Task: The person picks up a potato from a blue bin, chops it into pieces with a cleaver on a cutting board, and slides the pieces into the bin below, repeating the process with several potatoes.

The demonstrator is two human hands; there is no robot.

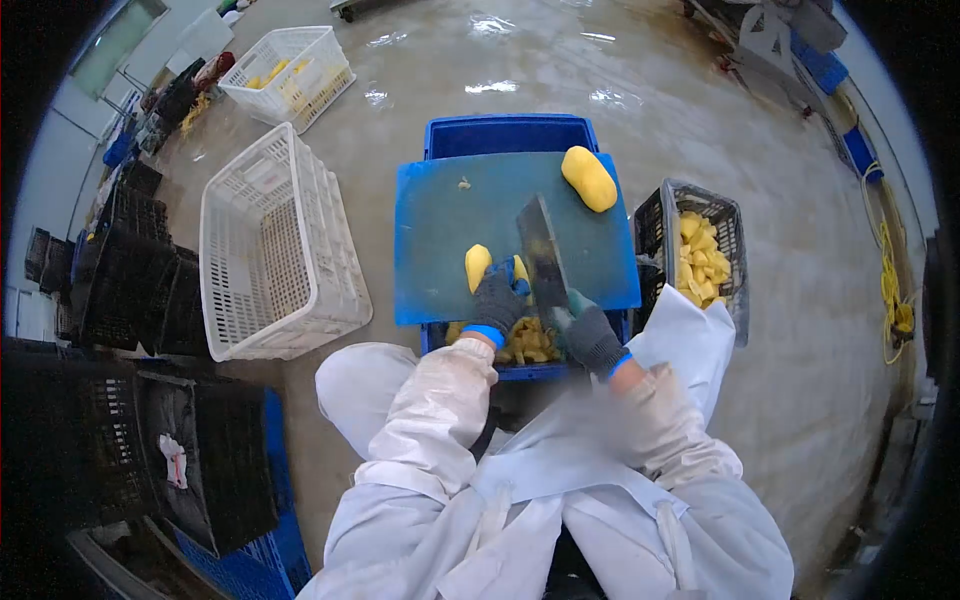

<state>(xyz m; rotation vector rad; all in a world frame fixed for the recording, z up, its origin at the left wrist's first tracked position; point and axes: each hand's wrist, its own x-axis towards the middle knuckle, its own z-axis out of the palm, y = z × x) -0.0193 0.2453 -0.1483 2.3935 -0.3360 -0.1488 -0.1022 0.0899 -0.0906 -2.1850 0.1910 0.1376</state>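
My right hand (pixel 592 338), in a dark grey glove, is closed round the handle of a cleaver (pixel 541 252). The broad blade stands over the blue-green cutting board (pixel 430 225), just right of my left hand. My left hand (pixel 499 297), gloved the same way, grips a cut piece of peeled yellow potato (pixel 521 272) beside the blade; its fingers partly hide the piece. Another potato piece (pixel 478 267) lies against the left side of that hand. A larger peeled potato (pixel 589 180) rests at the board's far right corner.
Beneath the board is a blue crate (pixel 510 135), with cut chunks (pixel 530 343) showing at its near side. A black basket (pixel 740 250) of potato chunks stands right. White crates (pixel 215 290) (pixel 325 85) stand left, dark crates (pixel 215 450) at lower left. The floor (pixel 800 330) looks wet.
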